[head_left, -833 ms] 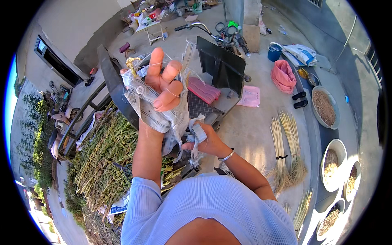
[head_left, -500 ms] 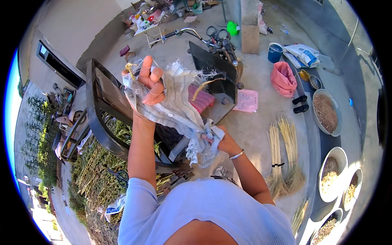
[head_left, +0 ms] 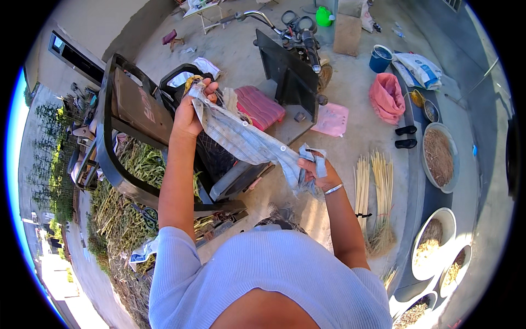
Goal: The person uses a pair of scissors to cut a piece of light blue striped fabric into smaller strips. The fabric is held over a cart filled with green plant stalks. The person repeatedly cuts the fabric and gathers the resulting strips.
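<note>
Pale, striped cloth (head_left: 246, 140) stretches between both hands in the head view, a worn strip with a small button on it, held up above a dark chair (head_left: 137, 137) and a red cushion (head_left: 260, 107). The left hand (head_left: 189, 112) is clenched on the upper end, raised high; the right hand (head_left: 312, 170) grips the lower end, where the fabric bunches and wraps around the fingers. The cloth looks light, soft and limp: it sags slightly in the middle and would fold or slip if only pinched, so the bunched ends seem the surest places to hold. Green stalks (head_left: 129, 192) lie heaped to the left, straw bundles (head_left: 375, 192) lie to the right, and bowls (head_left: 438, 156) of grain line the right edge.
</note>
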The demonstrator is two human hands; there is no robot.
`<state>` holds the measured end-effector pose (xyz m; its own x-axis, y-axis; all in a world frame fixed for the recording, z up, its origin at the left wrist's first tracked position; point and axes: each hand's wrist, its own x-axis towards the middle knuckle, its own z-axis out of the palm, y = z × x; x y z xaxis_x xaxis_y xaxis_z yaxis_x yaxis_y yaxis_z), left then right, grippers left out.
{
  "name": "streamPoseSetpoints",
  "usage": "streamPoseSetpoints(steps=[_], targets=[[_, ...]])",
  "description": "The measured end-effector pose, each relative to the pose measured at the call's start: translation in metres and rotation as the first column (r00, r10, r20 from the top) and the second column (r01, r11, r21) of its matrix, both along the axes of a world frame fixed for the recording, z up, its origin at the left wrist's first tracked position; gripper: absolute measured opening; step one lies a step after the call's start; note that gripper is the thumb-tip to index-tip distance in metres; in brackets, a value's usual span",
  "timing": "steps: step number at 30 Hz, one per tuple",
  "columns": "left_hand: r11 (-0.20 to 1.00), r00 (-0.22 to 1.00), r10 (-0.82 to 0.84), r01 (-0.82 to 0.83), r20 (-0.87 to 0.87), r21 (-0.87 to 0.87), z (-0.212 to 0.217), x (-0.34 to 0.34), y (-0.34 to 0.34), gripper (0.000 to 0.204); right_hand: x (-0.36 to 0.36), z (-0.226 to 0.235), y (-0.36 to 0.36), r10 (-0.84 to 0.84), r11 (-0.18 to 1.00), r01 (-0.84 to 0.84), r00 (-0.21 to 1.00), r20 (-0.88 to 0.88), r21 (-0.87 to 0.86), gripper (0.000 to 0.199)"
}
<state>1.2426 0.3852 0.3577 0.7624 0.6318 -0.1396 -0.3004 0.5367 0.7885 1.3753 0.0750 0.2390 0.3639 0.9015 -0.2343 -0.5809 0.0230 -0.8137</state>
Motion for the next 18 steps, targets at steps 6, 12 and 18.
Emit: streamPoseSetpoints(steps=[6,12,18], targets=[[0.991,0.995,0.086,-0.079,-0.057,0.107,-0.007,-0.035,0.038,0.035,0.009,-0.02,0.052,0.126,0.988,-0.128,0.992,-0.025,-0.087,0.017],[0.943,0.943,0.327,-0.33,0.064,0.042,-0.072,-0.032,0.135,0.026,0.033,-0.061,0.146,-0.036,0.989,0.008,0.98,-0.194,-0.145,0.016],[0.621,0.464,0.518,-0.781,-0.719,-0.057,-0.275,-0.102,0.221,0.019,0.064,-0.097,0.161,-0.244,0.926,0.217,0.968,-0.054,-0.309,0.006]])
